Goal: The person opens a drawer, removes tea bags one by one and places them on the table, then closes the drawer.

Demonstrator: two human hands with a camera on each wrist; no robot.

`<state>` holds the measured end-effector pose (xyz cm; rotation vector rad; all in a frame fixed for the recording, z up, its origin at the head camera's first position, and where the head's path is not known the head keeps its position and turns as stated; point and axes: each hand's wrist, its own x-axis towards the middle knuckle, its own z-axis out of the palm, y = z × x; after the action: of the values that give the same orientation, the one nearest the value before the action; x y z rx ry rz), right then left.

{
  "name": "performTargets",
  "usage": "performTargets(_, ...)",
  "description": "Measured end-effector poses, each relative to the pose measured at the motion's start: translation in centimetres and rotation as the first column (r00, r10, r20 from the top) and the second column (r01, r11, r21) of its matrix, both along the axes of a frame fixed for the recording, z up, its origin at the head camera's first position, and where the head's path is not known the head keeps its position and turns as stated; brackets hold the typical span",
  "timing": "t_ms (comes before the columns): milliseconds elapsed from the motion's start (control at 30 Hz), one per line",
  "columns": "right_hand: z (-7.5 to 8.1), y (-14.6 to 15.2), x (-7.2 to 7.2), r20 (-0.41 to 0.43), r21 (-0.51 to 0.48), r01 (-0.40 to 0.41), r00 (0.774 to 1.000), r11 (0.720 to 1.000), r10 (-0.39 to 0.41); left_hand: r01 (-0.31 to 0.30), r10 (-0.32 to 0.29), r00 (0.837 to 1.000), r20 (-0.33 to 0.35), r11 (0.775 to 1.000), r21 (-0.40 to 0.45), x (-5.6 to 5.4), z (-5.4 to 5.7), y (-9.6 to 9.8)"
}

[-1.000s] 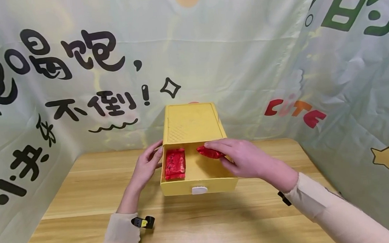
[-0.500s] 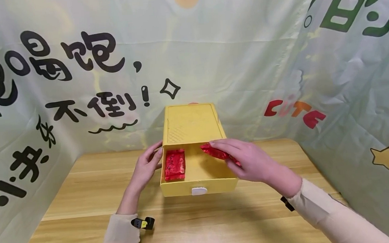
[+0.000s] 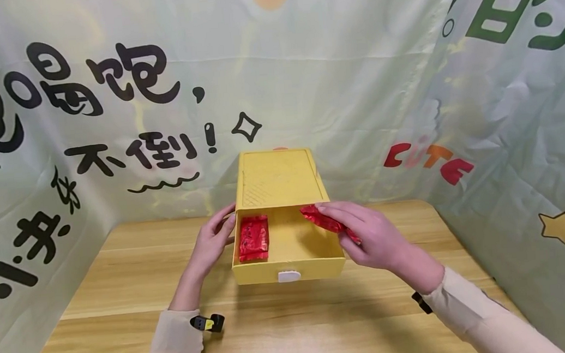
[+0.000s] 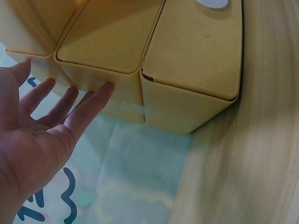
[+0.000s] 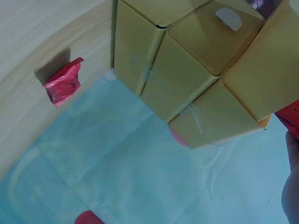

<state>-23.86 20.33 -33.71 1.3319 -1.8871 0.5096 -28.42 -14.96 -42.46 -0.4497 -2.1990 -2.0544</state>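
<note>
A yellow drawer cabinet (image 3: 280,176) stands on the table, its top drawer (image 3: 289,271) pulled out by a white handle. One red wrapped packet (image 3: 253,237) lies at the drawer's left side. My right hand (image 3: 377,235) pinches a second red packet (image 3: 330,222) above the drawer's right side; at the edge of the right wrist view, part of that held packet (image 5: 290,119) shows. Fingers extended, my left hand (image 3: 212,246) touches the cabinet's left side; in the left wrist view the fingertips (image 4: 106,89) rest against the side wall of a drawer unit.
Beside the cabinet, another red packet (image 5: 63,86) lies on the wooden table, seen in the right wrist view. A printed cloth (image 3: 356,111) hangs behind and along both sides of the table (image 3: 293,329). Lower drawers (image 4: 194,46) under the top one are closed.
My right hand has drawn back a little to the right with the pinched packet, from over the drawer's middle towards its right wall. My left hand stays in place.
</note>
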Motion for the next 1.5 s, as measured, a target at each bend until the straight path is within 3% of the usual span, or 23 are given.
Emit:
performTargets(433, -0.8, 0.7, 0.0, -0.092, -0.085, -0.010, 0.996, 0.996, 0.002, -0.011, 0.011, 1.000, 0.015, 1.000, -0.002, -0.1, 0.2, 0.0)
performTargets(633, -1.9, 1.4, -0.1, -0.107, -0.121, 0.046, 0.992, 0.992, -0.059, -0.016, 0.016, 1.000, 0.015, 1.000, -0.009, -0.1, 0.1, 0.0)
performTargets(1233, -6.8, 4.0, -1.3, -0.064, -0.191, 0.203, 0.974, 0.960, -0.219, -0.025, 0.025, 1.000, 0.009, 0.999, -0.026, 0.0, -0.1, 0.0)
performTargets(1500, -9.2, 5.8, -2.2, 0.024, -0.180, 0.284, 0.958, 0.942, -0.285, -0.017, 0.017, 1.000, 0.014, 1.000, -0.014, 0.0, -0.1, 0.0)
